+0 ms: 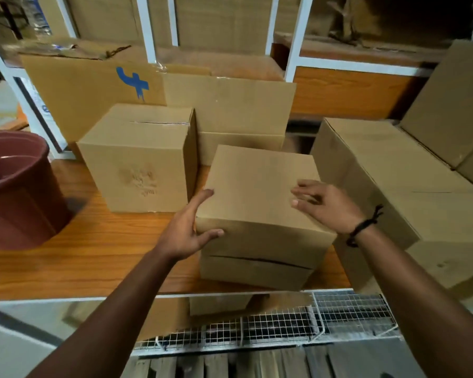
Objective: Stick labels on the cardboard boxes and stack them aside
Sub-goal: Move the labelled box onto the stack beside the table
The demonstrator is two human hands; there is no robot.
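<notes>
A plain cardboard box (257, 192) sits on the wooden table (93, 246) near its front edge, its seam on the side facing me. My left hand (187, 230) grips the box's left front corner, thumb on the front face and fingers along the left side. My right hand (325, 204) rests on the box's top right edge with the fingers bent; a black cord is on that wrist. No label shows on the box or in either hand. A second closed box (139, 159) stands to the left, behind it.
A dark red plastic bucket (17, 186) stands at the table's left. Large cardboard boxes (410, 192) are piled on the right, and flattened cartons (224, 105) lean against the white shelf frame behind. A wire mesh rack (284, 323) runs below the table's front edge.
</notes>
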